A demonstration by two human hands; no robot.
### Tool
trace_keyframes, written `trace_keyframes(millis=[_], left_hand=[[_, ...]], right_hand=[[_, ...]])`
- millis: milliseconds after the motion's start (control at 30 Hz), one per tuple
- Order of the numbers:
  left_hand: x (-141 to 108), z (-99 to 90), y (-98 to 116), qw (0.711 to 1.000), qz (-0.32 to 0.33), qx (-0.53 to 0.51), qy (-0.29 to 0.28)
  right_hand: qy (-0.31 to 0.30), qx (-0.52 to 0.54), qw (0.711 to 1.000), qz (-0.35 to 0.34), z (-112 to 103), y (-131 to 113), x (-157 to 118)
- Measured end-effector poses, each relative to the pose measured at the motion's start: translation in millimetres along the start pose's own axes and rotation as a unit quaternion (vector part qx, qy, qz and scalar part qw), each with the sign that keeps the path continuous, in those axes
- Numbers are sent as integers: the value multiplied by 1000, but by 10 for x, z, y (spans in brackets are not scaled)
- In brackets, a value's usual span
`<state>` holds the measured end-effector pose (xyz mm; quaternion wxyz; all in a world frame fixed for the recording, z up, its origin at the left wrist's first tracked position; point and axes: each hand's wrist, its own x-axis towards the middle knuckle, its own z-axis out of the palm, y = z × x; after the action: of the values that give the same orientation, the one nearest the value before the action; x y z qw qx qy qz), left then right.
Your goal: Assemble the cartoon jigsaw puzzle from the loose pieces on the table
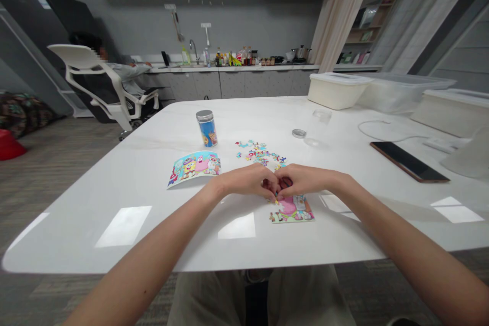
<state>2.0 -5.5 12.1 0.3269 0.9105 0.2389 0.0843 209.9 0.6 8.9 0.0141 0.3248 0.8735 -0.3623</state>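
A partly joined jigsaw puzzle with a pink cartoon figure lies flat near the table's front edge. At its upper left edge my left hand and my right hand meet, fingers pinched together. A small puzzle piece shows between the fingertips, mostly hidden by them. Just beyond the hands, loose puzzle pieces are scattered. To the left a curved picture card shows several cartoon characters. Behind it, a jar with a silver lid and blue wrap stands upright.
A clear open jar and its silver lid are at the back right of the white table. Farther right lie a phone, a white cable and several storage boxes. A person sits in a white chair at the far left.
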Motion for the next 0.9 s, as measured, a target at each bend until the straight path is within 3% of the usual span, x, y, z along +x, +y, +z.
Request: trace_keyframes(millis=[233, 333, 400, 467, 567, 600, 667, 767, 900], left_hand=[[-57, -108, -23, 999, -18, 39, 17], [-126, -249, -15, 985, -72, 135, 80], [-242, -387, -2, 949, -152, 244, 131], [-427, -510, 12, 887, -267, 347, 148], [-772, -546, 9, 800, -424, 416, 82], [-880, -506, -2, 794, -431, 424, 61], [-1055, -366, -39, 825, -378, 420, 12], [-1182, -134, -101, 875, -280, 395, 30], [-1070, -105, -133, 863, -266, 423, 76]], right_hand=[[9, -6, 1000, -23, -11, -48, -22], [50, -2, 996, -67, -61, -37, -61], [101, 2, 992, -76, -110, -2, -78], [168, -3, 985, -49, -150, 59, -73], [270, -52, 961, 17, -155, 193, -19], [295, -75, 952, 34, -140, 244, 7], [327, -114, 936, 55, -95, 339, 58], [340, -122, 930, 68, -24, 431, 118], [306, -91, 946, 55, 29, 450, 169]])
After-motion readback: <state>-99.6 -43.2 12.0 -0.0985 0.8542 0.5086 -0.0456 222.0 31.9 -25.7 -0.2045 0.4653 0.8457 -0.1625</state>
